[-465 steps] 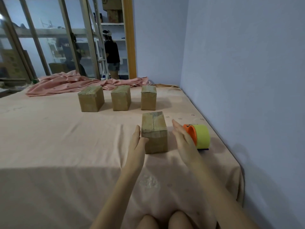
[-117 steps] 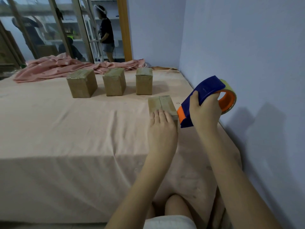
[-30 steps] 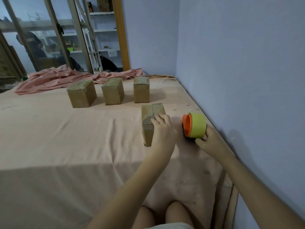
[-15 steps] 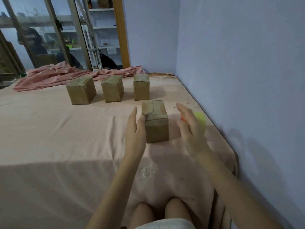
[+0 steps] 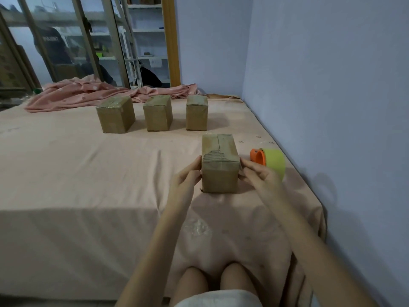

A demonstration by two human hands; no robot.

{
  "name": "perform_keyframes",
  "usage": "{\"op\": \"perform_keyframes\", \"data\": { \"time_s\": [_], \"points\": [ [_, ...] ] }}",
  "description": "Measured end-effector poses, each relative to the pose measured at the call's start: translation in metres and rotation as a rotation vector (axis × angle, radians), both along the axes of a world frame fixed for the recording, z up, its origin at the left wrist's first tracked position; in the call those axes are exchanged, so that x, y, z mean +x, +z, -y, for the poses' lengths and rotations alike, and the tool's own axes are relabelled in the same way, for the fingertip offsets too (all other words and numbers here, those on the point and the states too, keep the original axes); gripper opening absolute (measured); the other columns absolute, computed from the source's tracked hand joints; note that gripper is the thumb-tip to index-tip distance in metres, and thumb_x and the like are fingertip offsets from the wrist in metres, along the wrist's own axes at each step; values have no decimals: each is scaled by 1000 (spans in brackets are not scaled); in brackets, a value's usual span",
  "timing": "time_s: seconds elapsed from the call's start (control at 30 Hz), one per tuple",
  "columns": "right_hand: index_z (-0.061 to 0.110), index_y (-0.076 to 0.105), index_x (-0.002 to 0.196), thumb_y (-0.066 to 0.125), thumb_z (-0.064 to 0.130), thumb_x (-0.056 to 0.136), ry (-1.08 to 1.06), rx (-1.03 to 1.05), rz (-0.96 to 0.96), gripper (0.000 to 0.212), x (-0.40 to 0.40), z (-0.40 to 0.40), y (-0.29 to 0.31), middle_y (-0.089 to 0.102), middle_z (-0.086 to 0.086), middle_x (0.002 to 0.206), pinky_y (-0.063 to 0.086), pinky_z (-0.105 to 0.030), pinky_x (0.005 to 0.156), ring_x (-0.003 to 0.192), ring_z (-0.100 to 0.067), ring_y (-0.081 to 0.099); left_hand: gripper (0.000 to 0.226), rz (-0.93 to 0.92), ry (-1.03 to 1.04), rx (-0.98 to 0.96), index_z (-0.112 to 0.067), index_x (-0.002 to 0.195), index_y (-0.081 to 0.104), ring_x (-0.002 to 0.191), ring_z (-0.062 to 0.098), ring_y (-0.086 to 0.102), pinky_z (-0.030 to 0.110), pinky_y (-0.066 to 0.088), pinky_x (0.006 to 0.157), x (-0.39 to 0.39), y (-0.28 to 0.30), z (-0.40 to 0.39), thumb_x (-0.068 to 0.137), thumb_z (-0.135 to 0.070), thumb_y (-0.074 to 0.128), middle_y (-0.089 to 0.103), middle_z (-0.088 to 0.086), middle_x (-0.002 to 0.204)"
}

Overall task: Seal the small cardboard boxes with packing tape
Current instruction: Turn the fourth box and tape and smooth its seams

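Observation:
A small cardboard box (image 5: 220, 167) stands on the pink-covered table (image 5: 88, 173), with a tape strip running along its top seam. My left hand (image 5: 186, 180) presses fairly straight fingers against the box's left side. My right hand (image 5: 259, 177) touches the right side the same way, its fingertips at the upper edge. The tape dispenser (image 5: 269, 161), an orange core with a yellow-green roll, lies on the table just right of the box, behind my right hand. Three more small boxes stand in a row further back: left (image 5: 115, 114), middle (image 5: 157, 116), right (image 5: 197, 113).
A crumpled pink cloth (image 5: 93, 94) lies along the table's far edge. A lilac wall (image 5: 332, 107) runs close along the right side of the table. Glass doors (image 5: 88, 41) with people behind them are at the back. My knees (image 5: 212, 282) are under the near edge.
My right hand has let go of the tape dispenser, which now lies on the table. The box has been set upright, and both hands have closed in onto its sides.

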State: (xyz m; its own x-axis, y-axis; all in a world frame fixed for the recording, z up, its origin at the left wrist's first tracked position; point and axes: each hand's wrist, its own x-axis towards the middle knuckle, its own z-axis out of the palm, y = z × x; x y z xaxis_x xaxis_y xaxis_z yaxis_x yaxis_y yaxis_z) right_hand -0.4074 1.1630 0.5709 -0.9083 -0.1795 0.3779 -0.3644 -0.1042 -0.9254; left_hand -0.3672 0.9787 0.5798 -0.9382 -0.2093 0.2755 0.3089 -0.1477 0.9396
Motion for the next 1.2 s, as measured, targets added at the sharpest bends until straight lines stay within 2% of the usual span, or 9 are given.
{"op": "perform_keyframes", "data": {
  "time_s": [0.1, 0.2, 0.33, 0.5, 0.73, 0.93, 1.1, 1.2],
  "points": [
    [20, 64, 114, 61, 2, 87, -106, 64, -2, 32, -1, 2, -2, 67, 5, 113, 48, -25, 94, 105, -7, 62, 39, -2, 82, -34, -40, 93, 74, 107, 4, 63, 25, 51, 91, 3, -8, -1, 90, -5, 56, 71, -14, 104],
    [31, 67, 103, 64, 4, 85, -110, 58, 6, 33, -1, 2, -6, 69, 17, 103, 48, -31, 96, 107, -9, 62, 29, 21, 109, -10, -26, 107, 71, 110, 10, 62, 37, 47, 99, 0, -12, -1, 89, -6, 60, 70, -5, 109],
    [36, 67, 99, 65, 5, 84, -110, 69, -25, 35, 0, 4, -4, 69, 22, 99, 48, -33, 96, 106, -7, 62, 28, 22, 103, 3, -15, 114, 68, 110, 13, 62, 41, 47, 100, 2, -16, 3, 87, -6, 62, 70, 0, 110],
    [33, 66, 101, 66, 6, 83, -123, 79, -28, 33, -1, 5, -6, 68, 25, 96, 48, -22, 93, 102, -2, 63, 28, 47, 101, -13, -14, 114, 68, 106, 14, 65, 38, 52, 94, 1, -19, 8, 86, -7, 65, 71, -1, 106],
    [25, 67, 100, 66, -2, 81, -157, 10, -38, 33, -1, 11, -6, 69, 23, 89, 51, -15, 81, 93, -2, 66, 32, 40, 121, -4, -5, 114, 68, 95, 12, 69, 26, 57, 78, -3, -18, 10, 81, -4, 70, 74, -2, 96],
    [9, 68, 107, 67, -1, 80, -169, -7, -33, 29, -1, 12, -4, 70, 12, 95, 54, -22, 83, 94, -6, 67, 26, 40, 142, 34, -18, 99, 74, 90, 11, 70, 24, 57, 71, -5, -16, 6, 77, -5, 72, 75, -2, 91],
    [5, 67, 109, 74, 8, 76, -199, 2, -65, 33, -2, 15, -4, 70, 10, 94, 51, -12, 76, 90, -3, 67, 22, 50, 153, 63, -19, 94, 75, 86, 12, 71, 22, 57, 67, -6, -12, 4, 74, -9, 77, 75, -1, 87],
    [7, 69, 104, 75, 11, 75, -262, -9, -81, 29, -1, 20, -6, 69, 14, 89, 49, -9, 72, 87, 0, 67, 20, 37, 206, 36, -21, 91, 74, 84, 10, 71, 26, 58, 71, -6, -11, 0, 74, -11, 78, 75, -4, 84]
  ]
}}
